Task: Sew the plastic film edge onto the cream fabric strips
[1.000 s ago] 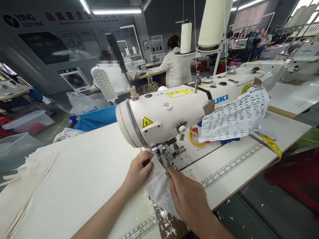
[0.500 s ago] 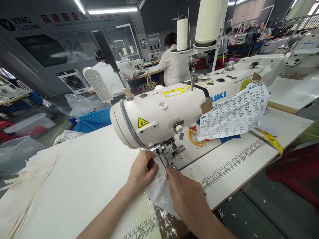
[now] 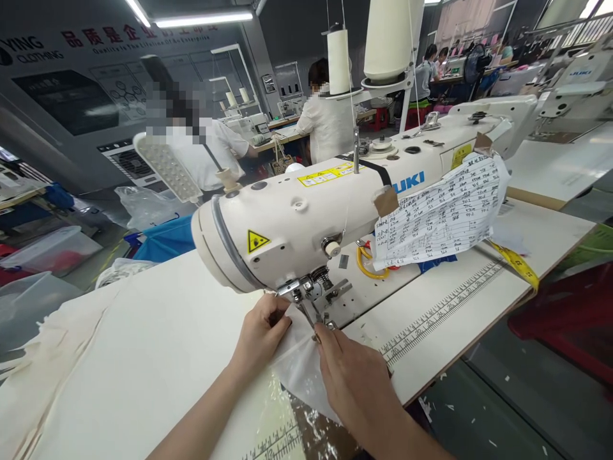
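A thin white sheer fabric [image 3: 305, 374] lies at the sewing point of a white sewing machine [image 3: 287, 220], hanging over the near side of the bed. Beside the needle area, on its left, my left hand [image 3: 260, 330] has thumb and fingers closed on the fabric's edge. My right hand [image 3: 357, 374] is on the other side, just below the presser foot [image 3: 330, 324], its fingers pressed together on the fabric. A small metal piece shows at its fingertips, too small to name. The needle tip is hidden.
Pale cloth pieces [image 3: 52, 364] are stacked on the table's left. A handwritten paper sheet [image 3: 440, 220] hangs on the machine, with yellow-handled scissors [image 3: 368, 265] and a yellow tape measure [image 3: 517, 263] nearby. Thread cones [image 3: 390, 41] stand above. Two co-workers [image 3: 328, 121] sit beyond.
The camera view has turned slightly, so the machine appears further left. Both hands keep nearly the same places at the fabric, with only slight shifts.
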Demonstrator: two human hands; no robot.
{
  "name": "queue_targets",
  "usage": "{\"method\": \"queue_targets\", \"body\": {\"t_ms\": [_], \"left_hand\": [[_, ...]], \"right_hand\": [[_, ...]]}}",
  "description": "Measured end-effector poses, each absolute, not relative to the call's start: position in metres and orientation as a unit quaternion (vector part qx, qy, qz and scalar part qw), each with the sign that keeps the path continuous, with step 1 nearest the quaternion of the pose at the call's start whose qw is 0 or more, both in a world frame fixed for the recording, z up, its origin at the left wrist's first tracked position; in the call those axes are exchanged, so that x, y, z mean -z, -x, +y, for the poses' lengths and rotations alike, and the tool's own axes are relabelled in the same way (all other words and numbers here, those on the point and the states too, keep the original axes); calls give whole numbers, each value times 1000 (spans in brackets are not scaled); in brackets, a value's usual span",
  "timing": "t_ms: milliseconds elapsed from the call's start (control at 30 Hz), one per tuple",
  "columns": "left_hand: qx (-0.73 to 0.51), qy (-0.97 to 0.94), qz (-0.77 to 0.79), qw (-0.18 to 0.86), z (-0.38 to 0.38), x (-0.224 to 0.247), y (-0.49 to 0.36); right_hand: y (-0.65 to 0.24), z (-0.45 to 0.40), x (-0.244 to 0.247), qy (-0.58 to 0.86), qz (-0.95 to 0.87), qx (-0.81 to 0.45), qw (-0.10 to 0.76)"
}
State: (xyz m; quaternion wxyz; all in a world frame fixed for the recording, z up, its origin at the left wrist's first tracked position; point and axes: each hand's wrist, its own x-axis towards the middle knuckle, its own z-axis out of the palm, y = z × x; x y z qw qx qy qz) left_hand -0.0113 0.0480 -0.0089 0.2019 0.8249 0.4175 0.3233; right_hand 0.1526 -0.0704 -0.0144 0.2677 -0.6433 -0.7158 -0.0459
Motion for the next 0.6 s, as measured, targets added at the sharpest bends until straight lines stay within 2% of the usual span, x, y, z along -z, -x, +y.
{"method": "queue_targets", "body": {"t_ms": [333,500,600], "left_hand": [[-332,-906,253,72,47,3,9],[-249,-938,233,59,40,-9,13],[-196,-951,235,30,30,-15,14]], "right_hand": [[-149,-68,18,640,-710,83,281],[-155,-85,20,634,-708,94,296],[-164,-113,21,607,-726,31,320]]}}
